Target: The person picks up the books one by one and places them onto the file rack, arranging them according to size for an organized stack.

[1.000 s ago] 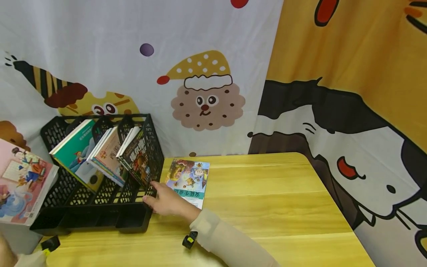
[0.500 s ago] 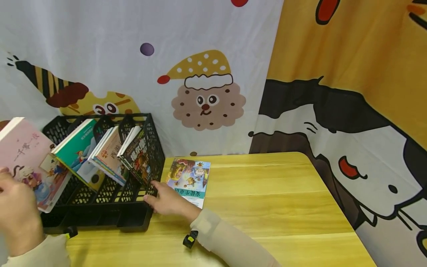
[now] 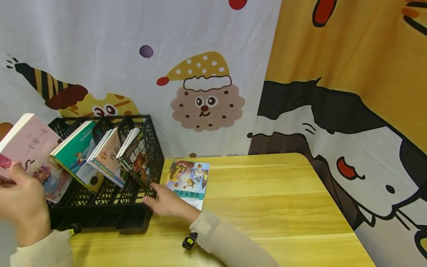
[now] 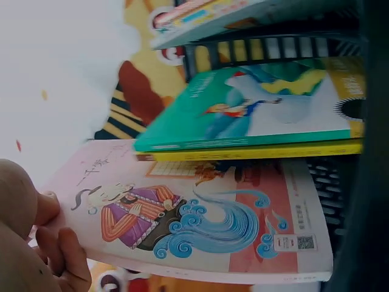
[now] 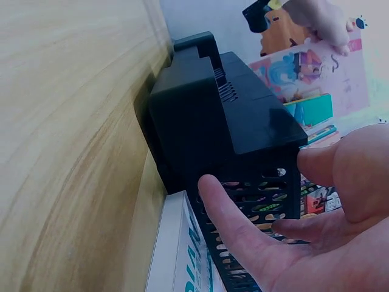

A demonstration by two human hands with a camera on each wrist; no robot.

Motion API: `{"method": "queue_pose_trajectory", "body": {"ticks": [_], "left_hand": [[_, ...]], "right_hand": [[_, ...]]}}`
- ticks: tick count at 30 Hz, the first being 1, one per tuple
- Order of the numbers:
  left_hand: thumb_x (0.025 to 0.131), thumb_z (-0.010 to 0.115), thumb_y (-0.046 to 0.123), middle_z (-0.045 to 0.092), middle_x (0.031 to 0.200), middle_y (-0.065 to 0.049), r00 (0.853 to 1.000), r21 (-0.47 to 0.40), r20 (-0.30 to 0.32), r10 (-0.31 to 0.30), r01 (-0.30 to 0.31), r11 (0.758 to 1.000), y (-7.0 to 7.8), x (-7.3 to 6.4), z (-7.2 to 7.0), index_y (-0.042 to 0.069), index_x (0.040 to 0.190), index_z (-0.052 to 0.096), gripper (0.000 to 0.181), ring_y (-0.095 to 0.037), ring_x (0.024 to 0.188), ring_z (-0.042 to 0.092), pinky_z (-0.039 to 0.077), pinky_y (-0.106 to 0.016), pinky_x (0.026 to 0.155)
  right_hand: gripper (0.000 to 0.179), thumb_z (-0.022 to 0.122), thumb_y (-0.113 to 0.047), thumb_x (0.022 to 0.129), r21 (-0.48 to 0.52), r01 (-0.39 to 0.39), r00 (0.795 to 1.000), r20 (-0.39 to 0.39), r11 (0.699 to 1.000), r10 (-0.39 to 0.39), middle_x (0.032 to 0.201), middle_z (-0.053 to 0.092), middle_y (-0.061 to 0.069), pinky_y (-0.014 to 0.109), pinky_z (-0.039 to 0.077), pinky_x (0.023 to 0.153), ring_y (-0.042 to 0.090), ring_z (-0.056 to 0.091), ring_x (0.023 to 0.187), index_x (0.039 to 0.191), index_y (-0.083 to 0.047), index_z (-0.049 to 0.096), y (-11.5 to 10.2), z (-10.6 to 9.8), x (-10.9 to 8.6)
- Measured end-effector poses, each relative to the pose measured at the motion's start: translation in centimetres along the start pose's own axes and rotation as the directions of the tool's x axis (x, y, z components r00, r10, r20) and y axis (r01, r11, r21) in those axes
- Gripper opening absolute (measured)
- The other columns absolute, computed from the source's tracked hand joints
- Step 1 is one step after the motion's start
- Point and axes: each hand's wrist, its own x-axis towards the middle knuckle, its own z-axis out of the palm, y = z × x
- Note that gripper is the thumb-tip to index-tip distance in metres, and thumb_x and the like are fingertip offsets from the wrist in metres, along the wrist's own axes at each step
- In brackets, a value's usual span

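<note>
My left hand [image 3: 28, 204] grips a thick pink picture book [image 3: 35, 144] by its outer edge. The book slants at the left end of the black book rack [image 3: 100, 218], its lower part within the rack's leftmost slot. In the left wrist view, its cover shows a moustached figure rising from blue swirls, and it overlaps the underside of a green book [image 4: 231, 109]. My right hand [image 3: 170, 201] holds the rack's front right corner, thumb [image 5: 316, 165] at the edge and fingers along the perforated side wall.
A tan-covered book stack [image 3: 108, 152] and dark-covered books [image 3: 135, 157] lean in the rack's other slots. A colourful book [image 3: 188, 181] lies flat on the wooden table [image 3: 267, 200], right of the rack. A cartoon curtain [image 3: 207, 37] hangs behind.
My left hand has come in from the lower left, swinging the pink book rightward and more upright into the rack's left end. The right hand has stayed put.
</note>
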Motion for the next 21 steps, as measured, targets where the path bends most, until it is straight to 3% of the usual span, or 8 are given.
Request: {"method": "queue_pose_trajectory", "body": {"ticks": [4, 6, 11, 15, 18, 20, 21], "left_hand": [[0.112, 0.054, 0.049, 0.066, 0.127, 0.022, 0.998, 0.037, 0.057, -0.041, 0.039, 0.999, -0.5, 0.1, 1.3, 0.033, 0.149, 0.066, 0.042, 0.012, 0.111, 0.058, 0.040, -0.009, 0.097], [0.112, 0.053, 0.049, 0.065, 0.126, 0.024, 0.997, 0.071, 0.075, -0.030, 0.024, 0.997, -1.0, 0.1, 1.9, 0.033, 0.147, 0.068, 0.042, 0.014, 0.109, 0.055, 0.038, -0.009, 0.095], [0.111, 0.054, 0.048, 0.062, 0.120, 0.027, 0.997, 0.096, 0.080, 0.021, -0.029, 0.995, -2.2, 0.0, 3.6, 0.028, 0.143, 0.072, 0.042, 0.021, 0.101, 0.044, 0.032, -0.008, 0.090], [0.113, 0.051, 0.045, 0.073, 0.138, 0.003, 0.993, 0.103, 0.122, 0.001, -0.014, 0.995, -2.6, -0.1, 4.7, 0.028, 0.148, 0.069, 0.043, 0.001, 0.120, 0.061, 0.038, -0.010, 0.102], [0.115, 0.048, 0.040, 0.071, 0.130, 0.010, 0.980, 0.080, 0.190, -0.060, 0.046, 0.996, -2.9, 0.0, 4.8, 0.033, 0.155, 0.061, 0.043, 0.002, 0.111, 0.062, 0.042, -0.008, 0.096], [0.116, 0.045, 0.042, 0.067, 0.132, 0.017, 0.966, 0.091, 0.230, -0.122, 0.103, 0.991, -3.0, 0.0, 4.8, 0.039, 0.160, 0.054, 0.045, 0.009, 0.109, 0.059, 0.044, -0.006, 0.096], [0.116, 0.045, 0.043, 0.063, 0.126, 0.023, 0.956, 0.087, 0.249, -0.153, 0.135, 0.987, -3.1, 0.1, 4.9, 0.040, 0.160, 0.053, 0.045, 0.012, 0.102, 0.056, 0.044, -0.004, 0.089]], "right_hand": [[0.071, 0.058, -0.050, 0.114, 0.014, 0.003, 1.000, 0.011, 1.000, -0.003, 0.115, 0.067, 0.002, 0.034, 0.051, 0.120, 0.005, 0.071, 0.077, 0.173, -0.018, 0.037, -0.1, -0.1, -0.1], [0.071, 0.058, -0.050, 0.114, 0.025, 0.001, 1.000, 0.011, 1.000, -0.001, 0.118, 0.067, 0.003, 0.033, 0.051, 0.119, 0.006, 0.070, 0.069, 0.173, -0.018, 0.037, -0.1, -0.1, -0.1], [0.070, 0.059, -0.050, 0.114, 0.024, -0.014, 1.000, 0.001, 1.000, 0.014, 0.127, 0.066, 0.004, 0.032, 0.052, 0.116, 0.005, 0.070, 0.067, 0.173, -0.020, 0.037, 0.0, -0.4, -0.2], [0.069, 0.059, -0.049, 0.114, 0.039, -0.034, 0.999, -0.006, 0.999, 0.035, 0.130, 0.066, 0.004, 0.031, 0.053, 0.113, 0.010, 0.074, 0.069, 0.173, -0.022, 0.037, 0.1, -0.6, -0.3], [0.068, 0.058, -0.051, 0.114, 0.039, -0.032, 0.999, 0.013, 0.999, 0.031, 0.139, 0.065, 0.004, 0.031, 0.054, 0.112, 0.009, 0.074, 0.073, 0.173, -0.024, 0.037, 0.0, -0.5, -0.3], [0.068, 0.057, -0.052, 0.114, 0.030, -0.027, 0.999, 0.032, 0.999, 0.026, 0.150, 0.062, 0.003, 0.031, 0.054, 0.113, 0.006, 0.073, 0.075, 0.173, -0.026, 0.037, 0.0, -0.4, -0.2], [0.067, 0.057, -0.053, 0.114, 0.024, -0.024, 0.999, 0.038, 0.999, 0.023, 0.155, 0.059, 0.003, 0.032, 0.054, 0.114, 0.005, 0.072, 0.075, 0.173, -0.026, 0.036, 0.0, -0.5, -0.2]]}}
